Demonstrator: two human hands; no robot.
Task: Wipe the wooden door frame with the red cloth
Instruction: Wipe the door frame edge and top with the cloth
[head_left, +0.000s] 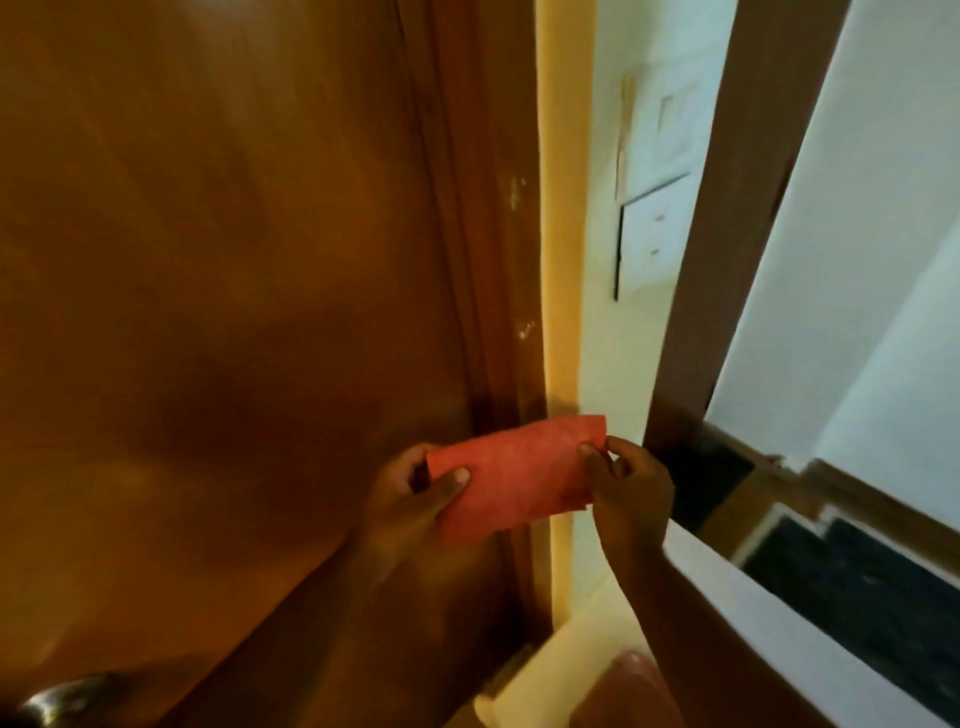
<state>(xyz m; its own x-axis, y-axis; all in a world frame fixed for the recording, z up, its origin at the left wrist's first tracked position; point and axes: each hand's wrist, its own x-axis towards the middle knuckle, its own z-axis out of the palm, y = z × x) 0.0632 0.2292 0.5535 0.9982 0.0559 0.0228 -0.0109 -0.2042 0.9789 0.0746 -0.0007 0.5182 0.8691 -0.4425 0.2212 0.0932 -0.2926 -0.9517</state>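
Note:
A folded red cloth (519, 475) is stretched between both of my hands in front of the wooden door frame (493, 260). My left hand (415, 499) pinches its left end with thumb on top. My right hand (631, 488) pinches its right end. The frame runs as a grooved vertical strip along the right edge of the brown wooden door (208, 312). The cloth is held just off the frame's lower part; whether it touches the wood cannot be told.
A metal door knob (62, 696) shows at the bottom left. Right of the frame is a yellowish wall edge (563, 208), a white wall with a switch plate (654, 234), a second brown frame (737, 208) and a dark ledge (857, 587).

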